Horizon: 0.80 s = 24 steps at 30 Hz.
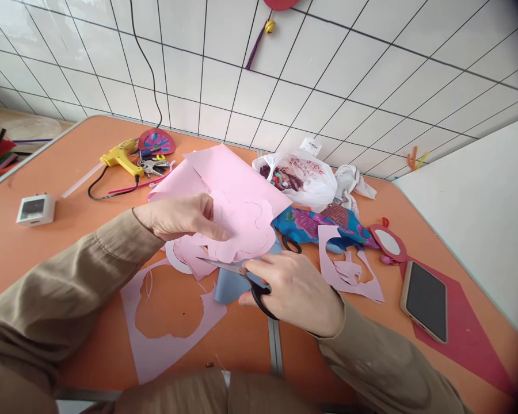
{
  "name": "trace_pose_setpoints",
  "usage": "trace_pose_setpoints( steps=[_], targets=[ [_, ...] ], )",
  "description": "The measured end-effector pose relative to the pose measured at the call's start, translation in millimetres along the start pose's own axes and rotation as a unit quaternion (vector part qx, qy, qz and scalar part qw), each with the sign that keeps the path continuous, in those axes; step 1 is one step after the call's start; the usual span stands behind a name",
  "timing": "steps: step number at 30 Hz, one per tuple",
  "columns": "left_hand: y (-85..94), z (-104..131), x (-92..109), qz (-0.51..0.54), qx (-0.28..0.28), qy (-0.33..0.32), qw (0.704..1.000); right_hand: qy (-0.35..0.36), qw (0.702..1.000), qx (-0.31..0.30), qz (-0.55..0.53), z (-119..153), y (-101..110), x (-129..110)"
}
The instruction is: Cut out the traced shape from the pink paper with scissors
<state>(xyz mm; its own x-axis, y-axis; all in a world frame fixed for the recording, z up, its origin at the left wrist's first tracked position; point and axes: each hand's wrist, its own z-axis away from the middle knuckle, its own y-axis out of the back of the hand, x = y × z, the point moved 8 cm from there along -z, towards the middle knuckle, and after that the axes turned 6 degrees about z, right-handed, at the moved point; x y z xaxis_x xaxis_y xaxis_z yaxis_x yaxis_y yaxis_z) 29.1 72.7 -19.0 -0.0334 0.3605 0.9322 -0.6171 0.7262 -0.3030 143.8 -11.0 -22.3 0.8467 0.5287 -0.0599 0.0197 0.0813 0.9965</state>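
My left hand pinches a pale pink cut-out with a wavy edge and curved pencil lines on it. In my right hand is a pair of black-handled scissors, the blades pointing left just under the cut-out's lower edge. Whether the blades touch the piece I cannot tell. Behind the cut-out lies a larger pink sheet. A pink offcut with a big hole lies below my left hand. Some blue material shows beneath the scissors.
At the left are a yellow glue gun, keys and a white charger. A white plastic bag, blue floral fabric and another pink offcut lie to the right. A phone rests on red sheet material.
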Motion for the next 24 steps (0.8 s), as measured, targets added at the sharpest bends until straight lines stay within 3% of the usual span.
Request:
trace_pose_setpoints(
  steps=[3,7,12,19,24],
  targets=[
    [-2.1,0,-6,-0.023,-0.026,0.033,0.999,-0.011,1.0,0.003,0.002,2,3,4],
    [9.7,-1,1,0.028,0.049,-0.007,0.998,-0.036,0.999,0.023,-0.007,6,11,13],
    [9.2,-1,5,0.119,0.076,-0.035,0.989,-0.049,0.997,0.025,-0.044,5,18,20],
    [16.2,0,9,0.145,0.124,-0.085,0.978,-0.064,0.976,-0.021,-0.209,2,17,29],
    [13.5,3,16,0.168,0.127,-0.118,0.97,-0.067,0.933,-0.056,-0.35,2,7,35]
  ],
)
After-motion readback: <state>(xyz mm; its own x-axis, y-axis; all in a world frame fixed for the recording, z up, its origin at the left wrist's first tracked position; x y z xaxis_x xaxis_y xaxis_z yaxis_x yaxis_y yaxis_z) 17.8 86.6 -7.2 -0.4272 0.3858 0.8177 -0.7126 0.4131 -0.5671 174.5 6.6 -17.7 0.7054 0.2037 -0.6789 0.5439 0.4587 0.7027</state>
